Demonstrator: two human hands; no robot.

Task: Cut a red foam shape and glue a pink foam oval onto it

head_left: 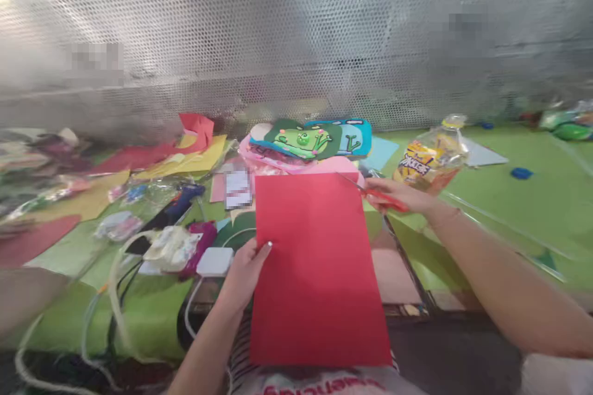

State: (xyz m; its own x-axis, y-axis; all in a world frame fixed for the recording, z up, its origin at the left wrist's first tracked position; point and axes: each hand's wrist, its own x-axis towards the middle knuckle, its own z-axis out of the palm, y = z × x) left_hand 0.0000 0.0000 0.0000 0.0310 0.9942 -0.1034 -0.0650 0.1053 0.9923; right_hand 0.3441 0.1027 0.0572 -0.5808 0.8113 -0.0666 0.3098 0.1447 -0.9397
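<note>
Note left hand (246, 266) pinching left edge of plain red rectangular paper sheet (319, 265), held over near edge of green-covered table (491, 216). Farther out, note right hand (398, 188) gripping red-handled metal scissors (387, 200), with blades at sheet's upper right corner. Apparently at cutting step; next, keep sheet taut.

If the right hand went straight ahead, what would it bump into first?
Likely the red sheet, near its upper right corner; the scissors in the right hand overlap it, though depth is unclear.
</note>
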